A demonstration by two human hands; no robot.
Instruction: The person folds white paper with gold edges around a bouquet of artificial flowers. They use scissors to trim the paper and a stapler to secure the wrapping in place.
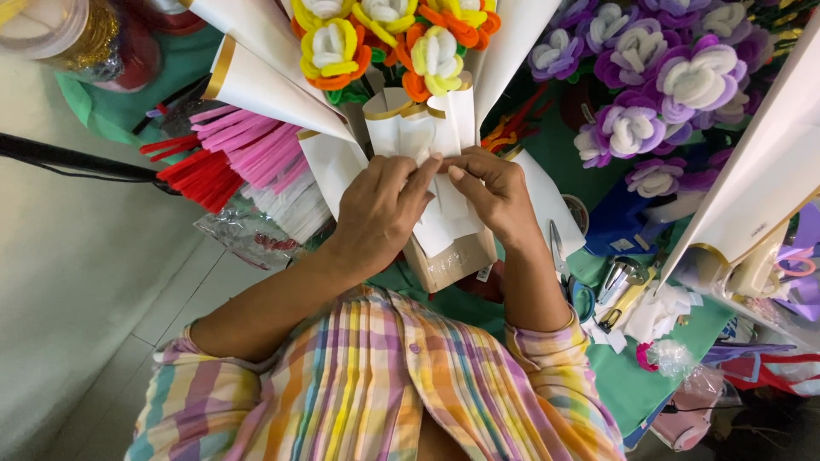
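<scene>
My left hand (382, 209) and my right hand (491, 195) meet on the white wrapping paper (410, 135) of a bouquet of yellow, orange and white pipe-cleaner flowers (384, 38). Fingertips of both hands pinch the paper fold at the bouquet's narrow middle, below the gold-edged paper collar. The flower heads point away from me. A brown cardboard piece (453, 260) pokes out beneath my hands. My sleeves are plaid in pastel colours.
Pink, red and white pipe cleaners (243, 162) lie in a plastic bag at left. A purple and white flower bouquet (658, 85) lies at right. Scissors (564, 260), clips and paper scraps sit on the green table (632, 384). A black bar (68, 160) crosses at left.
</scene>
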